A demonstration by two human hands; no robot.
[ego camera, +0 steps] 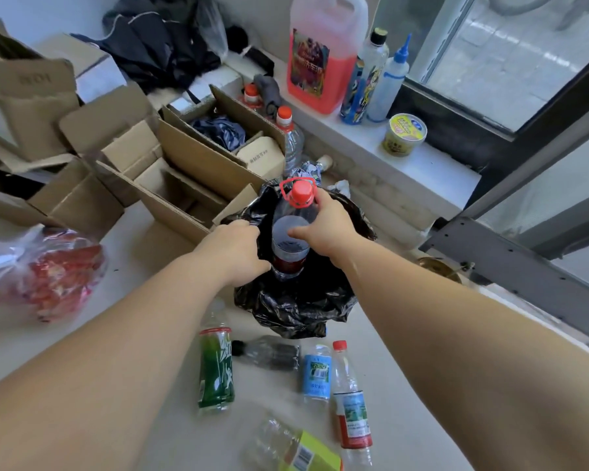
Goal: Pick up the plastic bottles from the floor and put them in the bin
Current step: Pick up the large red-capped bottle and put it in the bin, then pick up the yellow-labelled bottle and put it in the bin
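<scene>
A large clear bottle [291,232] with a red cap and red handle stands upright in the mouth of the bin, which is lined with a black bag [296,307]. My right hand [323,229] grips its shoulder. My left hand [238,249] holds the bag's left rim. On the floor in front of the bin lie a green bottle [215,372], a dark bottle [269,352], a blue-labelled bottle [317,372], a red-capped bottle [351,402] and a crushed bottle with a yellow-green label [293,447].
Open cardboard boxes [170,164] crowd the left and back. A clear bag of red items [51,270] lies at the left. The window sill [429,164] holds a pink jug [323,56], several bottles and a yellow tub [403,134]. More red-capped bottles [291,137] stand behind the bin.
</scene>
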